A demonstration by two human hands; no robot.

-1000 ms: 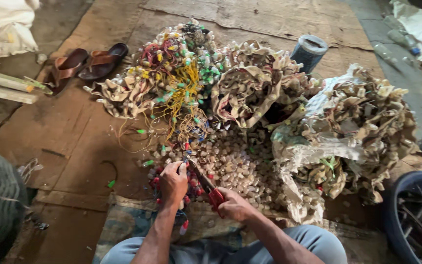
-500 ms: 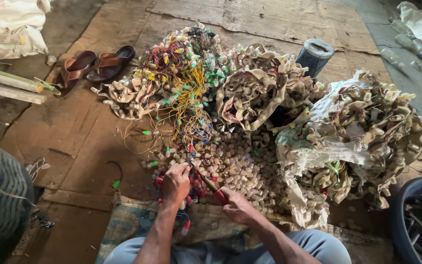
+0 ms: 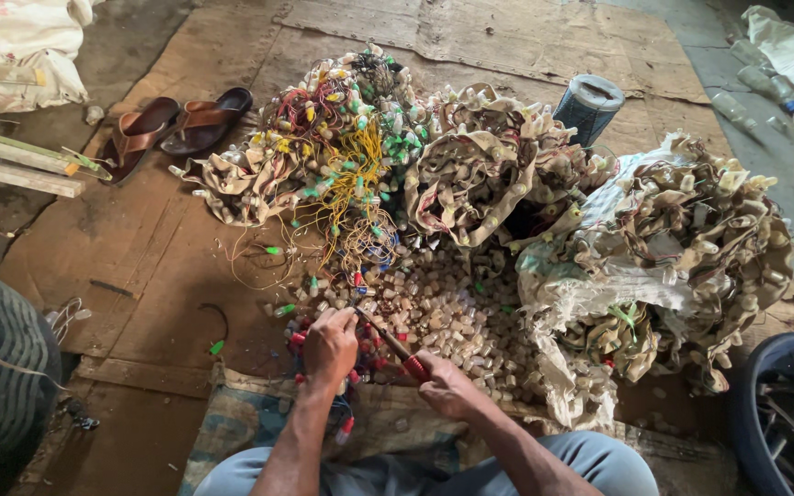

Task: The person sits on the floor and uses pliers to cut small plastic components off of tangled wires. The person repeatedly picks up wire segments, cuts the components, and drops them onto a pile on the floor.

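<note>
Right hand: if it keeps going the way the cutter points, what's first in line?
The right hand aims the red-handled cutter up-left at the left hand; it would likely meet that first. Depth unclear.

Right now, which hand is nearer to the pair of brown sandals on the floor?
The left hand. The pair of brown sandals lies far up and to its left; the right hand, holding red-handled cutters, sits farther away.

Both forearms bare, no sleeves in view. Left hand (image 3: 330, 344) and right hand (image 3: 449, 388): no gloves, no rings, watch or wristband visible. Legs in light blue-grey trousers (image 3: 590, 464), plain fabric, seen at both knees along the bottom edge. Rest of the body out of frame.
</note>
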